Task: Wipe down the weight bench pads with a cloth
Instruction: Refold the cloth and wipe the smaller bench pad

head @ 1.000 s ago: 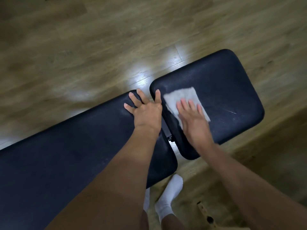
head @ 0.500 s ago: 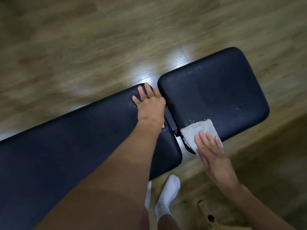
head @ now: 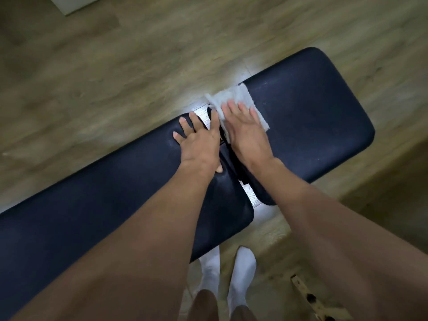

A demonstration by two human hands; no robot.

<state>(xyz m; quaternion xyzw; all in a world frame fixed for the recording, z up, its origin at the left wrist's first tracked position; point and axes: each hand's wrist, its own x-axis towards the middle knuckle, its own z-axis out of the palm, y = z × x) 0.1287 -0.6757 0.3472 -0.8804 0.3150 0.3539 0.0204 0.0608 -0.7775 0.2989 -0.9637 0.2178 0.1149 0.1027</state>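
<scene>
Two black bench pads lie end to end: a long back pad (head: pixel 97 205) on the left and a shorter seat pad (head: pixel 312 126) on the right, with a narrow gap between them. My right hand (head: pixel 245 130) presses flat on a white cloth (head: pixel 234 98) at the seat pad's far left corner, beside the gap. My left hand (head: pixel 199 140) rests flat with fingers spread on the right end of the back pad, touching nothing else.
Wood-look floor (head: pixel 115 66) surrounds the bench. My feet in white socks (head: pixel 240 269) stand near the bench's front edge. A perforated metal bar (head: pixel 310 297) lies at the lower right. A pale object (head: pixel 74 3) shows at the top left.
My right hand has slid the cloth from the seat pad's near left corner to its far left corner. My left hand stays on the back pad's end.
</scene>
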